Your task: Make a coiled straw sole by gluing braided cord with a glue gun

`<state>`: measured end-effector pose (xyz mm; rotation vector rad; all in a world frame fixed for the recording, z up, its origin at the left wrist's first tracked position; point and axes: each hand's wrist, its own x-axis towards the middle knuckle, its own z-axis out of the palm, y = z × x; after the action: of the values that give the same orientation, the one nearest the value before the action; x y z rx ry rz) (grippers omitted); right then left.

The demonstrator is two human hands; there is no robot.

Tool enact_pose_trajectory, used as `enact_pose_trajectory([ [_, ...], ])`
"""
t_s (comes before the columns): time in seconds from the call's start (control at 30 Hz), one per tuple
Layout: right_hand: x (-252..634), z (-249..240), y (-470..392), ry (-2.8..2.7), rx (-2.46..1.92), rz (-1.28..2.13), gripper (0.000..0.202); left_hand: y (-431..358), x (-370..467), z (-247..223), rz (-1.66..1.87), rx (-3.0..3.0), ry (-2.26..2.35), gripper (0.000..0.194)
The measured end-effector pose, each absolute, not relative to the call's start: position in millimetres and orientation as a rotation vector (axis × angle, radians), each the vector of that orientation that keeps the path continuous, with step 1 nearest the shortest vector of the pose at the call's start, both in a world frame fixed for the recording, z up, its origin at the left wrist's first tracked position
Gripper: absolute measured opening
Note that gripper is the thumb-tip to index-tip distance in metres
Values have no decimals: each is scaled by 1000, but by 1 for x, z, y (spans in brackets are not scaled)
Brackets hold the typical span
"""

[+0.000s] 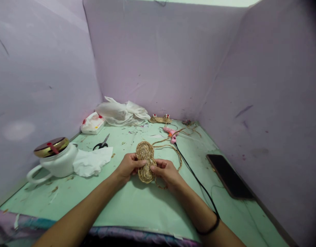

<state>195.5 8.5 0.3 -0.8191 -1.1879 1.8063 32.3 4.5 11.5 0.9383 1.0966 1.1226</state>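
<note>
Spanning the space between both hands, a braided straw piece (pixel 145 151) shaped like a figure eight is held just over the near middle of the green tabletop (pixel 137 209), its long side running away from the body. Its left edge is pinched by the left hand (pixel 129 167), the thumb laid across the front face. The lower right edge is gripped between the thumb and curled fingers of the right hand (pixel 168 172). From the piece, a braided cord (pixel 170 146) is trailed to the right and toward the back, and a short loop of it is seen below, beside the right hand.

Beyond the piece, a pink glue gun (pixel 172 134) is laid near the cord, its black cable (pixel 195 175) led forward to the right forearm, around which a dark band (pixel 211 229) is seen. A dark phone (pixel 229 176) is placed flat by the right wall.

On the left, a white mug (pixel 60 164) is topped by a tilted gold lid (pixel 62 143), with a crumpled tissue (pixel 92 162) set beside it. Black-handled scissors (pixel 101 144) are placed behind the tissue. Farther back, a tissue pack (pixel 93 125), a white bag (pixel 121 113) and a woven item (pixel 160 120) with red and white decorations are lined up.
</note>
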Motion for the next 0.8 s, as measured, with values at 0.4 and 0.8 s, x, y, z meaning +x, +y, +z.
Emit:
enact_pose_trajectory([
  [0.4, 202, 10, 5, -1304, -877, 1824, 30, 5, 25, 14, 1156, 833, 1091, 37],
  [0.8, 200, 1, 9, -1289, -853, 1786, 33, 1, 28, 8, 1040, 908, 1147, 34],
])
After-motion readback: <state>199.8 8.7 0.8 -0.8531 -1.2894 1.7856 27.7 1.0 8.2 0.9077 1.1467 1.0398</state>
